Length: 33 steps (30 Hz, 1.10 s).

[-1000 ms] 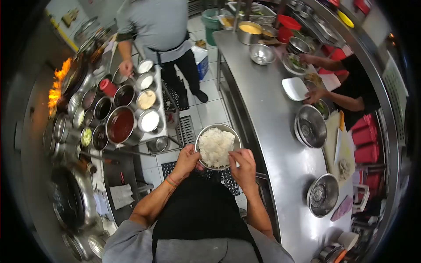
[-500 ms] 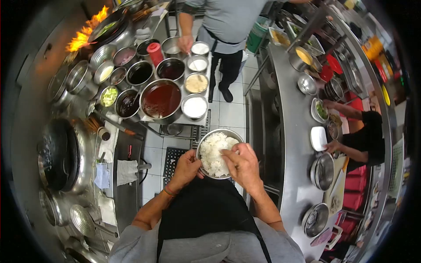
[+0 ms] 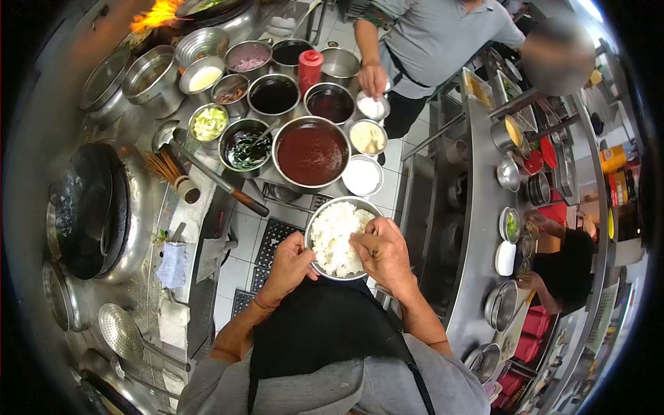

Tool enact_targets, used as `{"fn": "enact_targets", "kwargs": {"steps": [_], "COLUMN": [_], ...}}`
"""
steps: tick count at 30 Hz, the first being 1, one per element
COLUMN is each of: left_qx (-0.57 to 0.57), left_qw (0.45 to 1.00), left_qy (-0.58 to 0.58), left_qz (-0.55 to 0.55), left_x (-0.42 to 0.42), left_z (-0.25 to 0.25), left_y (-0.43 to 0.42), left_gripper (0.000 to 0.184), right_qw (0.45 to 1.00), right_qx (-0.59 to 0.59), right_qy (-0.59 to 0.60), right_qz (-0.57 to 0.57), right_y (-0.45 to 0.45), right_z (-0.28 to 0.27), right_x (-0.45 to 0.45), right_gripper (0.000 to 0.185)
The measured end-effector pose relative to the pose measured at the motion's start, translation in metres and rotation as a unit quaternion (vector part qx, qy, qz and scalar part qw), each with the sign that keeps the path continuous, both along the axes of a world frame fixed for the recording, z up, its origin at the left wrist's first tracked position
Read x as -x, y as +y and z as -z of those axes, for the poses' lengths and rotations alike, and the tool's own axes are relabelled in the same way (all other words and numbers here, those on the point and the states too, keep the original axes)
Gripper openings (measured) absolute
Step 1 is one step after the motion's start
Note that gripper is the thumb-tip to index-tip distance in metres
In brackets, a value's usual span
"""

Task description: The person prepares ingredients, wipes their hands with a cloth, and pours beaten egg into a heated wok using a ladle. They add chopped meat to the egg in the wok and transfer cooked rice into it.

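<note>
A metal bowl (image 3: pixel 310 260) of white rice (image 3: pixel 335 234) is held in front of my black apron. My left hand (image 3: pixel 290 266) grips its left rim, with the thumb on the near side. Over the right part of the bowl, my right hand (image 3: pixel 384 254) has its fingers pinched together at the rice. What lies between those fingertips is too small to make out. Just beyond the bowl stand a pot of red sauce (image 3: pixel 312 152) and a small bowl of white powder (image 3: pixel 362 175).
A ladle (image 3: pixel 220 176) juts toward me beside bamboo sticks (image 3: pixel 166 168). The wok (image 3: pixel 86 211) is at left, with flames (image 3: pixel 158 15) behind. A person (image 3: pixel 443 41) reaches into a white-filled bowl. Another person (image 3: pixel 564 270) works beyond the steel counter (image 3: pixel 477 187).
The view has swung left, bringing the sauce pots closer. My right hand has moved from the bowl's right rim inward over the rice. My left hand keeps its hold on the rim.
</note>
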<state>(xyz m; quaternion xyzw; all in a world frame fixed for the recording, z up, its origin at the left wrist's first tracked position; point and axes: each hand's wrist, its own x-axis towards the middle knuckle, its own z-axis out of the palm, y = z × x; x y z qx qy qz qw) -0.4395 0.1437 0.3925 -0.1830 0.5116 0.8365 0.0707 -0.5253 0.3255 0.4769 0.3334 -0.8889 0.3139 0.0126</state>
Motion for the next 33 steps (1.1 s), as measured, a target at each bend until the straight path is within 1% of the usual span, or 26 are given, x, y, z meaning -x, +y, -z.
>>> {"fn": "enact_targets", "kwargs": {"steps": [3,7,8,11,14,17,18,21,22,25,28,31,33], "left_qx": [0.008,-0.022,-0.027,-0.034,-0.013,-0.014,-0.015,-0.019,-0.017,-0.003,0.002,-0.013,-0.022], "left_qw": [1.000,0.999,0.998,0.996,0.995,0.992,0.991,0.986,0.984,0.982,0.980,0.974,0.970], "left_qy": [0.003,-0.005,-0.009,-0.014,-0.005,-0.008,-0.005,0.000,-0.001,-0.010,-0.002,-0.002,-0.005], "left_qz": [-0.016,-0.045,-0.053,-0.086,-0.097,-0.127,-0.132,-0.164,-0.175,-0.191,-0.198,-0.225,-0.241], "left_x": [-0.001,-0.005,-0.006,-0.007,-0.009,-0.009,-0.010,-0.015,-0.015,-0.016,-0.013,-0.012,-0.015], "left_z": [0.003,0.001,0.001,-0.002,-0.006,-0.009,-0.007,0.003,0.005,0.006,0.004,0.000,0.003], "left_y": [-0.022,-0.050,-0.056,-0.067,-0.074,-0.076,-0.076,-0.075,-0.075,-0.073,-0.073,-0.076,-0.079], "left_gripper": [0.005,0.004,0.004,0.003,0.003,0.002,0.003,0.003,0.004,0.005,0.005,0.004,0.004], "right_qw": [0.999,0.998,0.998,0.997,0.996,0.996,0.995,0.987,0.988,0.988,0.976,0.986,0.995], "right_qx": [0.047,0.035,0.040,0.042,0.064,-0.007,-0.023,-0.037,-0.002,-0.018,-0.008,0.068,0.080], "right_qy": [-0.020,-0.031,-0.023,-0.056,-0.056,0.016,0.013,0.016,0.019,0.063,0.032,0.005,0.016], "right_qz": [0.019,0.043,0.034,0.021,-0.010,-0.085,-0.096,-0.158,-0.154,-0.140,-0.217,-0.155,-0.049], "right_y": [-0.016,-0.039,-0.043,-0.054,-0.067,-0.086,-0.092,-0.100,-0.105,-0.122,-0.121,-0.104,-0.089], "right_z": [0.006,0.005,0.003,-0.002,-0.002,0.001,0.006,0.006,0.004,-0.003,0.012,0.001,-0.006], "right_x": [0.006,0.009,0.008,0.004,-0.002,-0.006,-0.008,-0.007,-0.007,-0.003,0.002,0.013,0.036], "right_gripper": [0.014,0.013,0.013,0.015,0.016,0.018,0.021,0.021,0.019,0.020,0.019,0.020,0.016]}}
